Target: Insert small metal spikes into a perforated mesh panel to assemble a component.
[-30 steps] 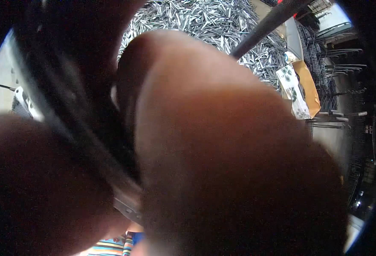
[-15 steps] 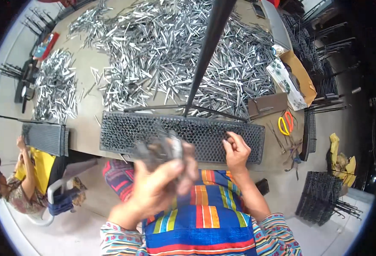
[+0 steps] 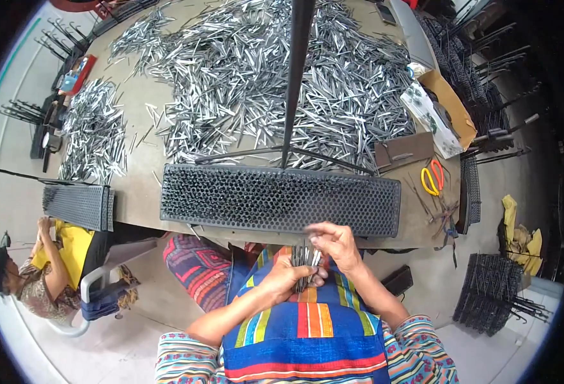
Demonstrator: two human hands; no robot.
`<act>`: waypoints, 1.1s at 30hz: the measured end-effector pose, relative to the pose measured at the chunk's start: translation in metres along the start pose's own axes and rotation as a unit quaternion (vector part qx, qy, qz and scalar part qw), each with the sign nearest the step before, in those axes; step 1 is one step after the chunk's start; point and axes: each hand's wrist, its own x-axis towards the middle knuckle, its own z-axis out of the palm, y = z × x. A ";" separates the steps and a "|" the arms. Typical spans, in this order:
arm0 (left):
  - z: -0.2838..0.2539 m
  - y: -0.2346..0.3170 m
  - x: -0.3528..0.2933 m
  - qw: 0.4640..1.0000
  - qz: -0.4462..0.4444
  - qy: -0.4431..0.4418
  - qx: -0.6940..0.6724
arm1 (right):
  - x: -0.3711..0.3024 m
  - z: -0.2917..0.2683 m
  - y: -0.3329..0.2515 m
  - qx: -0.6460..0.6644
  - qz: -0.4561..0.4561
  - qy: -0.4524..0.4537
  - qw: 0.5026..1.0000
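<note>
My left hand (image 3: pixel 286 276) is closed round a bundle of thin metal strips (image 3: pixel 303 261), dark and silvery, standing roughly upright over my lap. Just above and right of the bundle is my right hand (image 3: pixel 336 246), its thumb and fingertips drawn together; whatever they pinch is blurred. In front of both hands, along the table's near edge, lies a long black perforated rack (image 3: pixel 352 203). Dark pieces stick up from the holes over its left part, while the right part shows round holes.
A large heap of metal strips (image 3: pixel 243 83) covers the table behind the rack. A black upright pole (image 3: pixel 295 89) rises beside it. Orange-and-yellow-handled pliers (image 3: pixel 430 182), a brown block (image 3: pixel 400 152) and an open carton (image 3: pixel 451 109) lie right. Another person (image 3: pixel 32 275) sits at left.
My left hand has moved right and down with the bundle. The right hand has come back from the rack's right part to the bundle's top. The view has shifted slightly.
</note>
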 end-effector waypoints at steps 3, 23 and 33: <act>-0.001 -0.001 -0.004 0.999 -0.017 0.005 0.047 | -0.008 0.007 -0.002 -0.068 -0.011 -0.057 0.996; 0.002 0.005 0.000 0.988 0.036 0.142 0.039 | -0.015 0.007 0.021 -0.022 0.017 0.060 0.998; 0.001 -0.004 0.002 0.992 0.059 0.110 0.006 | -0.021 0.005 -0.068 -0.013 -0.199 0.160 0.967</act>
